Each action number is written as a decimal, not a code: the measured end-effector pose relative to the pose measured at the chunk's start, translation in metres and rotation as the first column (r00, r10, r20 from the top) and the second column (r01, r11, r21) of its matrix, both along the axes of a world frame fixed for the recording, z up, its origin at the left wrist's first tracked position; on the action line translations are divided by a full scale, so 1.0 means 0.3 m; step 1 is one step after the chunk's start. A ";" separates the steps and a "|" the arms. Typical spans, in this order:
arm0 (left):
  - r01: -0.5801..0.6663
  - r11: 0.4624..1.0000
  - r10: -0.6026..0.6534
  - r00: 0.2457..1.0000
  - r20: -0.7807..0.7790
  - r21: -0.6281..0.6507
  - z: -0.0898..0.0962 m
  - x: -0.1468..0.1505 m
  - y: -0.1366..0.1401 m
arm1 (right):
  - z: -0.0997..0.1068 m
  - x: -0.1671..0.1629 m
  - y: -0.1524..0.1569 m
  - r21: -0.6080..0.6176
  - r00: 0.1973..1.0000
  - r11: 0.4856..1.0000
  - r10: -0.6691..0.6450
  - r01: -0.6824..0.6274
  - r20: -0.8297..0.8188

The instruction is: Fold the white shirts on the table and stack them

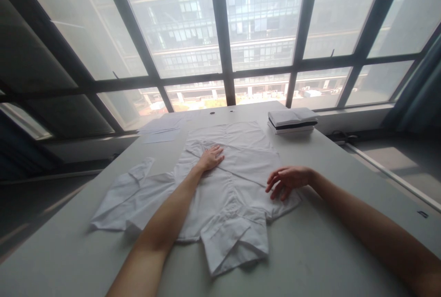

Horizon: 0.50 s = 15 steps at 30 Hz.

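A white shirt (pixel 248 161) lies spread and wrinkled on the table (pixel 320 242). One sleeve (pixel 134 196) stretches out to the left, and another piece that looks like a sleeve (pixel 237 242) is folded toward the near edge. My left hand (pixel 211 157) rests flat on the upper middle of the shirt, fingers extended. Over the shirt's right edge is my right hand (pixel 287 181), its fingers loosely bent and apart with nothing in them. Whether its fingertips touch the cloth, I cannot tell.
A stack of folded cloth (pixel 292 120), white with a black layer, stands at the table's far right. Flat white sheets (pixel 161 130) lie at the far left. Large windows (pixel 225 35) rise behind the table, and a dark curtain (pixel 418 90) hangs at right.
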State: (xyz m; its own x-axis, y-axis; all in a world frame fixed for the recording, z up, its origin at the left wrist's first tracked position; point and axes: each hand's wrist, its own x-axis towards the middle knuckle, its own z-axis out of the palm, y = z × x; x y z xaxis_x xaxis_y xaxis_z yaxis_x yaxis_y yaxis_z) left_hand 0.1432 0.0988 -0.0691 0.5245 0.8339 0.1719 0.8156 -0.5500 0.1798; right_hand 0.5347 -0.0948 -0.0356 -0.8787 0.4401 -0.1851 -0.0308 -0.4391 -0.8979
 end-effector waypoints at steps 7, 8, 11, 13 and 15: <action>0.007 1.000 -0.008 1.000 0.014 0.015 -0.005 -0.004 0.003 | -0.050 -0.003 0.090 -0.156 0.697 0.708 -0.706 0.688 -0.128; 0.007 1.000 -0.007 1.000 0.011 0.012 -0.005 -0.003 0.003 | -0.060 0.003 0.109 -0.205 0.592 0.606 -0.795 0.769 -0.129; 0.009 1.000 -0.009 1.000 -0.009 0.000 -0.001 -0.002 0.001 | -0.078 0.025 0.150 -0.308 0.299 0.321 -0.947 0.896 -0.118; 0.006 1.000 -0.006 1.000 -0.016 -0.004 0.001 -0.002 0.001 | -0.079 0.037 0.158 -0.339 0.195 0.230 -0.972 0.912 -0.133; 0.005 1.000 -0.005 1.000 -0.014 -0.003 0.001 -0.002 0.002 | -0.072 0.042 0.152 -0.358 0.169 0.221 -0.971 0.907 -0.171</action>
State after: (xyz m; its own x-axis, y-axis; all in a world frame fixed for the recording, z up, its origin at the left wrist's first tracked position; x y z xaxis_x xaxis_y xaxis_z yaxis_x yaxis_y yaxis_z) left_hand 0.1426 0.0993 -0.0689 0.5307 0.8319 0.1620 0.8153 -0.5533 0.1704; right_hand 0.5473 -0.0492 -0.0572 0.1793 0.9677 -0.1772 -0.7496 0.0177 -0.6616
